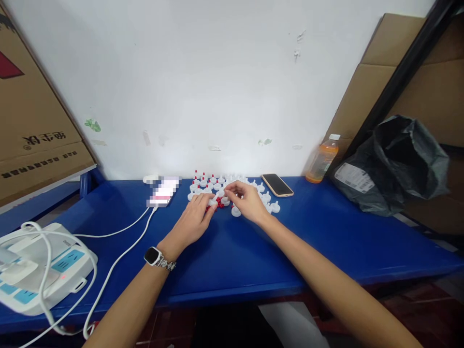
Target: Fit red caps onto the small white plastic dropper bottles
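Observation:
My left hand is closed, thumb and fingers pinching a white nozzle cap over the blue table. Just to its right, my right hand has its thumb and fingertips pinched together; whatever they hold is too small to make out. A small heap of red tips lies between and beneath the hands. Behind the left hand stand several white nozzle caps with red tips on them. White nozzle caps with bare spouts stand around and behind the right hand, which partly hides them.
A phone lies right of the caps, another phone on a cable to the left. A power strip with looping white cables takes the left end. An orange drink bottle and a grey plastic bag stand at right.

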`<state>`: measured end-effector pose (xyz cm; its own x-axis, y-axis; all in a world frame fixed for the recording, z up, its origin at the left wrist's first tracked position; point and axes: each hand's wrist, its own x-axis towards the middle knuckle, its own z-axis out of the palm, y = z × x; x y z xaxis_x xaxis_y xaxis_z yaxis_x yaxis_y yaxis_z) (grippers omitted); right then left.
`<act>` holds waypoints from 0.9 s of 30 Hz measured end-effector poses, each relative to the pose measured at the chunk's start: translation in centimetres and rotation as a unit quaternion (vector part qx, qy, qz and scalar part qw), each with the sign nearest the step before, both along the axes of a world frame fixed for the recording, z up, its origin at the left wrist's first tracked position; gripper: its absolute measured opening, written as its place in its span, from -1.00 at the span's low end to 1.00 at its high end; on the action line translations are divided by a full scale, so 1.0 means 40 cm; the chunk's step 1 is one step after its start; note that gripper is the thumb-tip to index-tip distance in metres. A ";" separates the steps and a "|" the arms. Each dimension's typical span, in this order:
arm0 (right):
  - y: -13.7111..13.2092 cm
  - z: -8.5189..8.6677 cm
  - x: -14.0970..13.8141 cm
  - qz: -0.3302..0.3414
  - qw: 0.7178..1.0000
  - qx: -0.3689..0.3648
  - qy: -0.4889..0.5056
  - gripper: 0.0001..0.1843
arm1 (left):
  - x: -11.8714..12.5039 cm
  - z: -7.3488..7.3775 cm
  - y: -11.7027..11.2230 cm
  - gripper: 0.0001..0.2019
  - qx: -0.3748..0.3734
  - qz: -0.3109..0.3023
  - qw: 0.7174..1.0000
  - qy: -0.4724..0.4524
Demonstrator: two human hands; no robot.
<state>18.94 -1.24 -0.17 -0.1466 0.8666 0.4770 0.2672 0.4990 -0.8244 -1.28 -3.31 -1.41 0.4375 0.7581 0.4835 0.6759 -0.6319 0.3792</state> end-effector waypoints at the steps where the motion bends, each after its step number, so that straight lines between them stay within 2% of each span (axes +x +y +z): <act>1: 0.000 -0.004 -0.004 0.008 1.000 -0.006 0.014 -0.84 | 0.002 -0.001 0.000 -0.65 0.001 -0.003 1.000 0.000; 7: 0.004 -0.021 -0.025 0.059 0.997 -0.029 0.033 -0.77 | 0.007 -0.006 -0.001 -0.66 0.010 -0.015 1.000 -0.002; 12: 0.003 -0.010 -0.015 0.118 0.986 -0.088 0.074 -0.68 | 0.009 -0.007 -0.002 -0.67 0.006 -0.021 1.000 -0.014; 15: -0.003 0.001 -0.013 0.144 0.978 -0.098 0.113 -0.67 | 0.011 -0.004 -0.006 -0.69 -0.003 -0.025 1.000 -0.012; 21: -0.012 0.018 -0.018 0.148 0.966 -0.129 0.166 -0.64 | 0.019 0.010 -0.020 -0.70 -0.021 -0.046 0.998 -0.025; 27: -0.013 0.023 -0.015 0.116 0.968 -0.125 0.185 -0.62 | 0.029 0.022 -0.035 -0.68 -0.057 -0.025 0.998 -0.032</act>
